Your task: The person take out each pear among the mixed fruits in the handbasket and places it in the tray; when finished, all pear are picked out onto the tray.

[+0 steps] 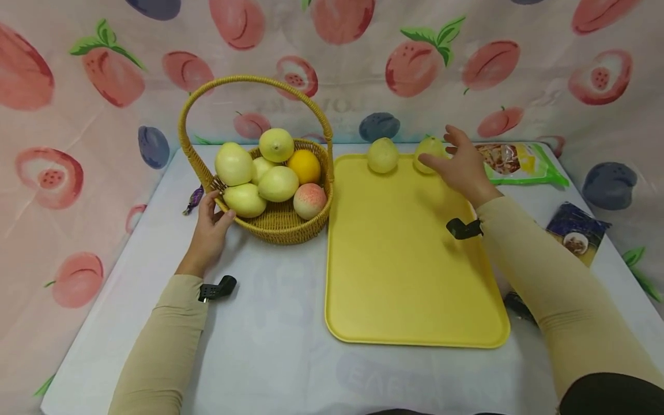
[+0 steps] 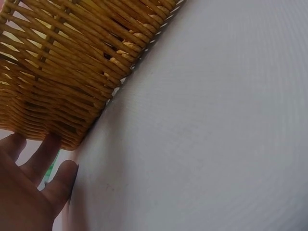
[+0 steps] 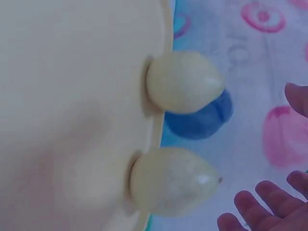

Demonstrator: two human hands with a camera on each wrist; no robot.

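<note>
My left hand (image 1: 208, 236) is at the near left side of a wicker basket (image 1: 282, 235), its fingertips against the weave in the left wrist view. Inside the basket lie several pale yellow-green fruits (image 1: 232, 164), an orange (image 1: 304, 166) and a peach (image 1: 310, 201). Over the far right of a yellow tray (image 1: 404, 259), my right hand (image 1: 461, 167) is held with fingers spread and nothing in its grasp. Two pale green pomelos (image 1: 383, 155) stand side by side at the tray's far edge. The right one (image 3: 173, 182) is nearest to that hand and partly overlapped by it in the head view.
A green-edged snack packet (image 1: 519, 164) lies beyond the tray's right corner, with a dark blue packet (image 1: 576, 230) nearer. Left of the basket is a small purple wrapped item (image 1: 194, 200). The basket's tall handle (image 1: 249, 79) arches above the fruit. A fruit-patterned cloth hangs behind.
</note>
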